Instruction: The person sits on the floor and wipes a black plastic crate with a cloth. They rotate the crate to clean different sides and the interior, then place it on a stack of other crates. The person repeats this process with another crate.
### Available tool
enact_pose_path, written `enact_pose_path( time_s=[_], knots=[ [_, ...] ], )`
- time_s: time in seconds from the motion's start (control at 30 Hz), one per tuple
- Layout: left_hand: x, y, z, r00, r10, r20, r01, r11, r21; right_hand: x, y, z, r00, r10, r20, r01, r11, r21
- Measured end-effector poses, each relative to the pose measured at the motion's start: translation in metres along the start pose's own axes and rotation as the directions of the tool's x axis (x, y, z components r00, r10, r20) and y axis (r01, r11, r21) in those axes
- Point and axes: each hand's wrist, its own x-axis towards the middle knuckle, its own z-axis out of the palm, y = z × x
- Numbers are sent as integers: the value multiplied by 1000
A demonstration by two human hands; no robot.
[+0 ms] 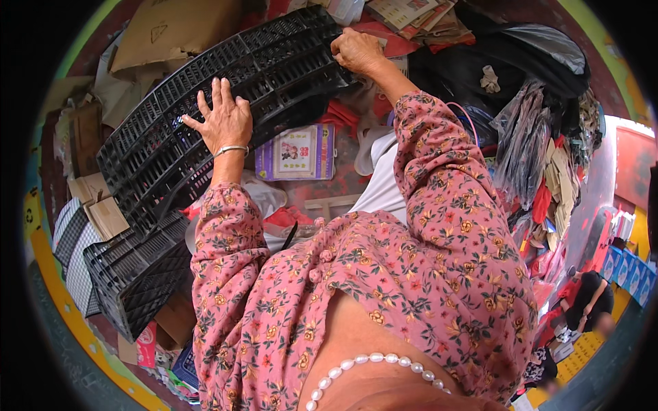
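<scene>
A long black slatted plastic rack lies tilted in front of me, reaching from the left side to the top middle. My left hand rests on its near side with the fingers spread; a bracelet is on the wrist. At the rack's far right end, my right hand has its fingers curled round the corner; the fingertips are partly hidden. Below the rack's middle lies a purple-edged flat box with a picture on it. A second black slatted plastic piece stands at the lower left, close against the rack's near end.
A large cardboard box sits behind the rack, and smaller cardboard pieces lie left of it. Stacked papers are at the top. Bundled clear plastic bags and dark bags crowd the right. Another person is at the far lower right.
</scene>
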Motion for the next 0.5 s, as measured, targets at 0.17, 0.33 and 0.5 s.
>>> enact_pose_path(
  time_s=[0.17, 0.33, 0.5],
  knots=[
    [0, 1, -3, 999, 10, -37, -11, 999, -39, -1, -8, 12, 992, 60, -110, -67, 996, -65],
    [0, 4, -9, 1000, -1, 27, 1, 1000, 21, 3, -10, 5, 999, 47, 7, -46, 991, -124],
    [1, 2, -6, 999, -19, 31, 19, 1000, 10, 1, -8, -13, 982, -4, 190, 20, 997, -81]
  ],
)
